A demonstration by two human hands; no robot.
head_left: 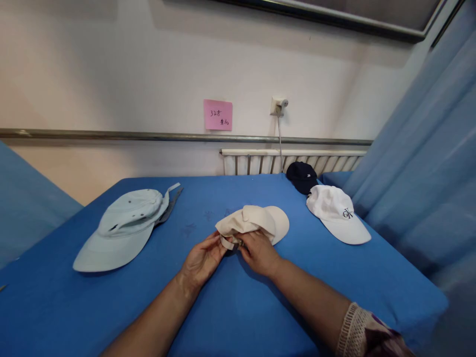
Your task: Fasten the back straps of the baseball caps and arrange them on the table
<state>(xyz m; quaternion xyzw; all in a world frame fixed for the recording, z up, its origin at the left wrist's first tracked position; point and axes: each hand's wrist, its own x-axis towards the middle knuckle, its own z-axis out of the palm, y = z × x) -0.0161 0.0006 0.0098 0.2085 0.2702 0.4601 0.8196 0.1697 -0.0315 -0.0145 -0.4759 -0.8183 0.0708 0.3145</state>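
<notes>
A beige cap (256, 220) lies in the middle of the blue table (230, 307), its brim pointing away to the right. My left hand (203, 258) pinches the cap's back strap at its near left edge. My right hand (258, 253) grips the same strap area from the right, fingers curled on the fabric. Both hands meet at the cap's rear opening, where a small buckle shows.
A pale blue wide-brimmed hat (122, 225) with a neck flap lies at the left. At the right, a white cap (336, 213) with a logo sits by a dark navy cap (302, 176). Blue curtain (427, 163) hangs at right; radiator (290, 161) and pink note (217, 115) behind.
</notes>
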